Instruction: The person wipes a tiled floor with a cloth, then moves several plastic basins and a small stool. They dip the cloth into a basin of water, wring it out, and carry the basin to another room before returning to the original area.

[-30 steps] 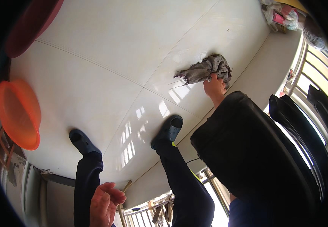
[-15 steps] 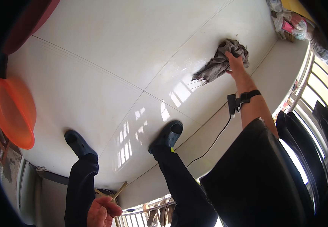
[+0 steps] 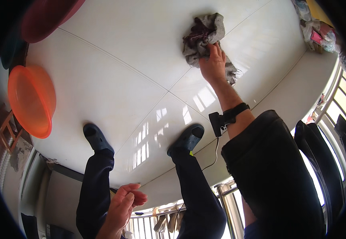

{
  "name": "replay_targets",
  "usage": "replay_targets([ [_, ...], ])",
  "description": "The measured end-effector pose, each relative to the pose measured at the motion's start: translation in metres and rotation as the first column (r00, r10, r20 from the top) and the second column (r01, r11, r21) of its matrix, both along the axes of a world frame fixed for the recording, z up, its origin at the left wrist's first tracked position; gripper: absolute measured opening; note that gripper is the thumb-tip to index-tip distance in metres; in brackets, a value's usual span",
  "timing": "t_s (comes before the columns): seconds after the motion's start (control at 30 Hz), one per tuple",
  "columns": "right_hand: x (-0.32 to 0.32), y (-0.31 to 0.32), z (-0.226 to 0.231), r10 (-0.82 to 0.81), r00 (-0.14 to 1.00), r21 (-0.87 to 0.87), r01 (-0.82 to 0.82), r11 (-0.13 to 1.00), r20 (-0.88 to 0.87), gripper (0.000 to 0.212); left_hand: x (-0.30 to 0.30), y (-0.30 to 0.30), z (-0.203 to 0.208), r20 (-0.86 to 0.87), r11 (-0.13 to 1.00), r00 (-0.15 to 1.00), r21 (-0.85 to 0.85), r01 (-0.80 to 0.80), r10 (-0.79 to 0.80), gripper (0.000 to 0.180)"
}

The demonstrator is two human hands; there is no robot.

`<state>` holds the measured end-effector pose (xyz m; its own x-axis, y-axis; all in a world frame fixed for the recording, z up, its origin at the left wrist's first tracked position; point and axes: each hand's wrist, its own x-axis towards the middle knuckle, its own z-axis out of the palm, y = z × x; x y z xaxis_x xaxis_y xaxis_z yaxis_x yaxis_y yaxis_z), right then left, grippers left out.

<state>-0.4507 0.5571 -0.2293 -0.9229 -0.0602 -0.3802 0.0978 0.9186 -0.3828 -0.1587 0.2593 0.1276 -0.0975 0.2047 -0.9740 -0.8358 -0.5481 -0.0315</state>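
On the white tiled floor [image 3: 113, 91] lies a bunched, frayed grey-brown rag [image 3: 199, 42]. My right hand [image 3: 214, 65] grips and presses it down, with fingers sunk in its folds; the fingertips are partly hidden there. A black strap with a small black device [image 3: 220, 122] goes round my right forearm, and a thin cable hangs from it. Low in the view, my left hand [image 3: 121, 207] is held in front of my left leg. Its fingers are loosely bent and apart, with nothing in them.
An orange basin [image 3: 31, 101] stands at the left, below a dark red tub [image 3: 47, 20]. My feet in dark clogs [image 3: 185, 139] are planted apart. Plastic bags [image 3: 320, 36] sit at the upper right, beside the wall base. Window bars [image 3: 340, 95] show at the right.
My right hand has swept the rag leftward and farther away across the floor. The left hand has risen and moved slightly right. The whole view has shifted a little.
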Motion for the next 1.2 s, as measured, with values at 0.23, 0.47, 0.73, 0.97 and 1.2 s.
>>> replay_targets([
  [0.23, 0.132, -0.102, 0.030, 0.283, 0.958, -0.078, -0.280, 0.957, 0.034, 0.049, -0.005, 0.000, -0.008, -0.015, 0.999, 1.000, 0.040, 0.027, -0.026, 0.037],
  [0.47, 0.207, -0.130, 0.039, 0.667, 0.742, -0.200, -0.645, 0.738, 0.068, 0.030, -0.002, -0.009, -0.007, 0.000, 0.998, 0.999, 0.050, 0.043, -0.043, 0.036],
  [0.73, 0.167, 0.002, 0.051, 0.878, 0.449, -0.035, -0.887, 0.460, 0.164, 0.020, -0.007, -0.031, 0.005, -0.011, 0.997, 0.997, -0.026, -0.072, 0.072, 0.034],
  [0.97, 0.021, 0.107, 0.068, 0.695, 0.681, 0.534, -0.686, 0.494, 0.232, 0.017, -0.002, -0.034, 0.013, -0.077, 0.986, 0.988, 0.104, -0.128, 0.137, 0.040],
  [1.2, 0.018, 0.103, 0.069, -0.278, 0.947, 0.548, 0.150, 0.823, 0.159, 0.070, -0.006, -0.029, 0.016, -0.072, 0.982, 0.984, 0.106, -0.157, 0.165, 0.042],
])
